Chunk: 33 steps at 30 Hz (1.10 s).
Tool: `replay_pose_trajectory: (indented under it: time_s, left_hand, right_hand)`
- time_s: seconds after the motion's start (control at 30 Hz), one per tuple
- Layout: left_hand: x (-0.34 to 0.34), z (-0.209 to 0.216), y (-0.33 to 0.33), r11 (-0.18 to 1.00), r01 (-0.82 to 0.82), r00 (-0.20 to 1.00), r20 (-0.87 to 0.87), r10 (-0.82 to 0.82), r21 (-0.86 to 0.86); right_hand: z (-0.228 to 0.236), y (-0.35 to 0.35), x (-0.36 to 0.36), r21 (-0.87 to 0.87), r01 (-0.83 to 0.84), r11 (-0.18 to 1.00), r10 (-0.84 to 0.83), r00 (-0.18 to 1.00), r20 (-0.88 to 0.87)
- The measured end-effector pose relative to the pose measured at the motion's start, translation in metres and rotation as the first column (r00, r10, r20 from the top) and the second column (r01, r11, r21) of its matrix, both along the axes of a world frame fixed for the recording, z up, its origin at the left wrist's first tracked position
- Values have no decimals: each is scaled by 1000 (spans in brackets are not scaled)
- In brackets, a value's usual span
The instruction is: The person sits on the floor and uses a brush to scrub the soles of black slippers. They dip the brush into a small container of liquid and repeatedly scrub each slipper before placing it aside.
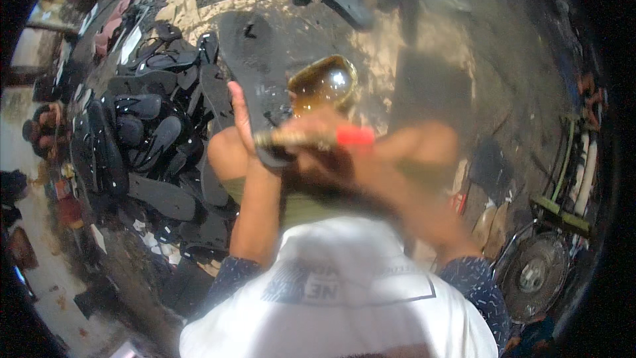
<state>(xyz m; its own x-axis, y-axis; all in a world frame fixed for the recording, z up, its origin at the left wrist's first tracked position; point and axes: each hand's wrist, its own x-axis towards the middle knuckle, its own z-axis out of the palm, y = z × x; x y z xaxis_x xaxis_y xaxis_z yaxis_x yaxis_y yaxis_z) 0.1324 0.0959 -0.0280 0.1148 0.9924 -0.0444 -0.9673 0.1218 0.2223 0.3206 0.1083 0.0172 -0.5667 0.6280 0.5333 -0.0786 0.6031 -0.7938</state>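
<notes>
My left hand [244, 122] grips a long dark sandal sole [253, 59] by its near left edge, with one finger showing along the side. The sole points away from me and has dark holes near its toe and heel. Over its heel end, my right hand [315, 129] is smeared by motion and closed round a slim brush-like tool with a red end [356, 138]. The tool's tan other end lies across the sole near my left hand; whether it touches is too blurred to tell. Just beyond my right hand sits a container of shiny amber liquid [324, 85].
A heap of black sandals and soles [149, 122] lies on the floor to my left. More sandals [341, 0] lie at the far side. A round dark wheel-like object [535, 272] and a green metal frame [563, 215] stand at my right.
</notes>
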Motion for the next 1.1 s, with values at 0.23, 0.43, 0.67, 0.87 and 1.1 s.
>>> replay_pose_trajectory:
  time_s: [0.23,0.43,0.67,0.87,1.1]
  left_hand:
    - [43,5,6,997,22,996,-88,-29,-80]
    - [90,-24,151,956,126,891,-394,-227,-266]
    - [-29,-34,210,963,-271,119,-992,35,1]
    - [-219,-60,44,773,-623,-654,-623,-429,121]
    - [-232,-108,31,877,-479,-759,-520,-391,39]
  right_hand:
    - [-24,18,12,-384,-155,910,114,985,-126]
    - [40,-2,68,-422,264,867,-271,962,44]
    - [40,3,123,-557,675,484,-617,715,330]
    - [-30,16,156,-531,761,372,-709,602,367]
    - [-8,68,51,-450,505,737,-431,863,262]
